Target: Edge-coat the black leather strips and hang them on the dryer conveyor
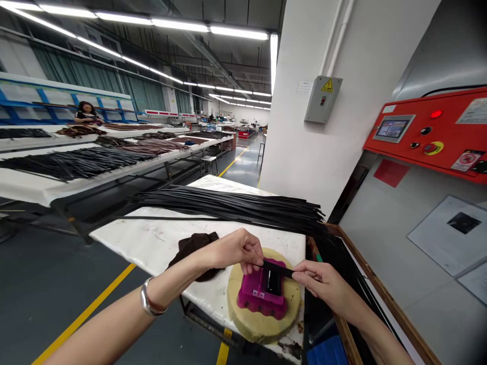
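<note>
A black strip is stretched between my two hands. One end is pinched in the fingers of my left hand, and my right hand grips it farther right. Just below the strip sits a magenta holder with a glossy black piece set in its top; I cannot tell whether the strip touches them. Under the holder is a round yellow pad on the white table. A dark brown cloth lies crumpled behind my left forearm.
A long bundle of black strips lies across the back of the white table. At right stand a wooden-edged tray and a machine with a red control panel. Another person is at the far left, behind tables of strips.
</note>
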Available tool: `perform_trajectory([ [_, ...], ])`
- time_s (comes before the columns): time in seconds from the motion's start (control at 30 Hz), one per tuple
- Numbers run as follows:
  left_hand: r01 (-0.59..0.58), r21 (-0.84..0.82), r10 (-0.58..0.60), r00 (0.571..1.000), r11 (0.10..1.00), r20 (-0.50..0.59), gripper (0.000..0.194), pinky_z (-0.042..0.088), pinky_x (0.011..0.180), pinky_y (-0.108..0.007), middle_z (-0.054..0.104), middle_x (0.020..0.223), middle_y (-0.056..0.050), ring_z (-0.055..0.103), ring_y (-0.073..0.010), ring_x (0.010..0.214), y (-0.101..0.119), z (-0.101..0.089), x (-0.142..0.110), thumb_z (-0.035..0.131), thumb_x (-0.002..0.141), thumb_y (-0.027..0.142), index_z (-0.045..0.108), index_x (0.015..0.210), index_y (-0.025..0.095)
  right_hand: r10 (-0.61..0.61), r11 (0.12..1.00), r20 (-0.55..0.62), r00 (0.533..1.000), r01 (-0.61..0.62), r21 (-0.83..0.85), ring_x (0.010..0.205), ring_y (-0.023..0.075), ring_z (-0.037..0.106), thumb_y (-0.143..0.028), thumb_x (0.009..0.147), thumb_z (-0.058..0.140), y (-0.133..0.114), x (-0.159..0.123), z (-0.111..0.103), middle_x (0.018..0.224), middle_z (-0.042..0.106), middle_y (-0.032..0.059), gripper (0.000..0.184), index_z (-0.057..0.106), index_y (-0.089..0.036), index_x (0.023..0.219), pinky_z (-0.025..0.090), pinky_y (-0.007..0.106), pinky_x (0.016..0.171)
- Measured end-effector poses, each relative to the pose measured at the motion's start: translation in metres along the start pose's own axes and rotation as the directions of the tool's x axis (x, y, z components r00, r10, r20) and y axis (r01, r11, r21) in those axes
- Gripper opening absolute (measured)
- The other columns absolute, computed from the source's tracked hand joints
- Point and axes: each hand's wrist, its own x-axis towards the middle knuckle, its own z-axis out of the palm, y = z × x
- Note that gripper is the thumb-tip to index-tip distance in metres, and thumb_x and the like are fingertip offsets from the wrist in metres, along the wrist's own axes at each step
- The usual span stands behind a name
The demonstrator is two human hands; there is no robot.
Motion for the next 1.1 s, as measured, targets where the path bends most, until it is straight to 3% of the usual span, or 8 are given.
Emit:
perform_trajectory([
  [0.17, -0.086, 0.004, 0.086, 0.990, 0.996, -0.113, 0.028, 0.049, 0.063, -0.025, 0.066, 0.070, -0.003, 0.060, -0.0140, 0.065, -0.025, 0.011, -0.009, 0.073, 0.079, 0.039, 0.068, 0.083, 0.012, -0.005, 0.995, -0.001, 1.000, 0.005, -0.100, 0.062, 0.0131, 0.048, -0.047, 0.097, 0.051, 0.004, -0.004, 0.011, 0.066, 0.053, -0.0030, 0.033, 0.068, -0.019, 0.096, 0.036, 0.025, 0.060],
  [0.3, -0.089, 0.226, 0.123, 0.983, 0.970, -0.139, 0.023, 0.044, 0.064, -0.025, 0.067, 0.078, -0.004, 0.058, -0.0153, 0.071, -0.030, 0.019, -0.013, 0.062, 0.089, 0.036, 0.067, 0.086, 0.014, -0.121, 0.952, -0.073, 0.990, 0.095, -0.291, 0.074, 0.0166, 0.057, -0.036, 0.100, 0.045, 0.005, -0.004, 0.020, 0.079, 0.062, -0.0002, 0.027, 0.064, -0.021, 0.088, 0.041, 0.026, 0.068],
  [0.43, -0.165, 0.540, 0.309, 0.932, 0.825, -0.187, 0.020, 0.041, 0.072, -0.029, 0.063, 0.086, -0.004, 0.053, -0.0184, 0.083, -0.035, 0.023, -0.020, 0.054, 0.095, 0.032, 0.063, 0.084, 0.017, -0.184, 0.904, -0.117, 0.976, 0.121, -0.409, 0.074, 0.0173, 0.061, -0.032, 0.102, 0.041, 0.016, -0.004, 0.029, 0.082, 0.065, 0.0007, 0.026, 0.062, -0.022, 0.090, 0.042, 0.027, 0.066],
  [0.53, -0.221, 0.667, 0.431, 0.887, 0.711, -0.166, 0.019, 0.039, 0.076, -0.032, 0.060, 0.092, -0.005, 0.046, -0.0205, 0.090, -0.042, 0.027, -0.022, 0.053, 0.096, 0.028, 0.059, 0.083, 0.018, -0.238, 0.877, -0.133, 0.962, 0.154, -0.455, 0.079, 0.0190, 0.065, -0.031, 0.103, 0.040, 0.026, -0.005, 0.034, 0.087, 0.068, 0.0026, 0.025, 0.062, -0.022, 0.094, 0.045, 0.027, 0.069],
  [0.73, -0.201, 0.707, 0.420, 0.895, 0.678, -0.148, 0.017, 0.037, 0.077, -0.033, 0.056, 0.093, -0.006, 0.042, -0.0208, 0.091, -0.047, 0.029, -0.023, 0.052, 0.097, 0.024, 0.056, 0.082, 0.017, -0.273, 0.839, -0.092, 0.958, 0.190, -0.510, 0.081, 0.0198, 0.068, -0.028, 0.103, 0.040, 0.034, -0.004, 0.037, 0.093, 0.070, 0.0042, 0.023, 0.062, -0.022, 0.103, 0.048, 0.030, 0.074],
  [1.1, -0.223, 0.690, 0.424, 0.896, 0.688, -0.134, 0.016, 0.036, 0.079, -0.035, 0.056, 0.097, -0.005, 0.041, -0.0210, 0.092, -0.042, 0.031, -0.022, 0.050, 0.098, 0.025, 0.057, 0.086, 0.018, -0.287, 0.834, -0.120, 0.951, 0.186, -0.519, 0.079, 0.0187, 0.068, -0.027, 0.103, 0.041, 0.027, -0.009, 0.032, 0.087, 0.068, 0.0015, 0.022, 0.060, -0.023, 0.095, 0.044, 0.028, 0.067],
])
